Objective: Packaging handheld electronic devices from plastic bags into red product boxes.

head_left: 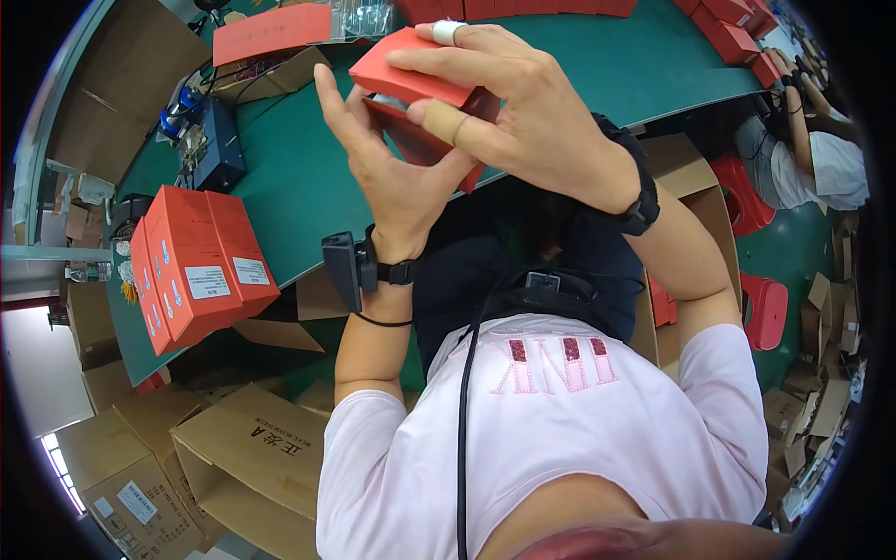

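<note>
Above the near edge of the green table, I hold a small red carton (401,67) between both hands. Its end facing me looks partly open, with a dark gap below the top panel and something pale just inside that I cannot make out. My right hand (537,112) grips the carton from the right, fingers over the top and thumb at the opening; tape wraps one finger and the thumb. My left hand (401,177) cups the left and lower side, thumb against the carton, other fingers raised along it. The carton's underside is hidden by the hands.
Stacked red cartons (201,266) stand at the table's left edge, near a blue-black device (215,145) with cables. Behind lie a shallow cardboard box (280,79), clear plastic trays (364,19) and more red cartons (513,7). Another person (793,159) works at far right.
</note>
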The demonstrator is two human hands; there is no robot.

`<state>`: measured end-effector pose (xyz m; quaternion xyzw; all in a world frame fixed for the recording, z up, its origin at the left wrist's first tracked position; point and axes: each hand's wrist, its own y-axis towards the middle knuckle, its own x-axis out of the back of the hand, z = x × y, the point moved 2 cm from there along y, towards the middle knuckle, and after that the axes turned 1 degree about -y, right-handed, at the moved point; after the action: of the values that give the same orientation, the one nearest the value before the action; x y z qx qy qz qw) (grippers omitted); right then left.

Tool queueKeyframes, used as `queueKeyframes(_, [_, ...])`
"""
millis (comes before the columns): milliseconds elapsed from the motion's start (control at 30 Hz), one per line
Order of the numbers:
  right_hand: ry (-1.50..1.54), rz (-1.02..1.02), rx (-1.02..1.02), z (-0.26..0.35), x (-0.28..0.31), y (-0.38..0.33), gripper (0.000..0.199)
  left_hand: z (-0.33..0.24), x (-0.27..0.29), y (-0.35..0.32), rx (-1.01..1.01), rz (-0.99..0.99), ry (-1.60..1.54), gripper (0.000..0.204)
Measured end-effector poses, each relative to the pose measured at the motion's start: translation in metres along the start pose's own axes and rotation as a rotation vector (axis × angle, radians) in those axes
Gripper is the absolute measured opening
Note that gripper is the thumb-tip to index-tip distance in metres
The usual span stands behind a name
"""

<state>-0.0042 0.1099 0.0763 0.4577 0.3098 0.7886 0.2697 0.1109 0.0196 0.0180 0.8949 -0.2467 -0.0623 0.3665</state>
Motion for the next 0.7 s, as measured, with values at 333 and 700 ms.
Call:
queueKeyframes(333, [-0.297,0.036,0.192,0.016,-0.018,-0.003,0.036,0.015,0.004,-0.007,0.09,-0.026,0.137,0.086])
queueKeyframes(700, [-0.387,0.349,-0.217,-0.006,0.008,0.008,0.087,0.038,-0.025,-0.047,0.22,0.027,-0.073,0.114])
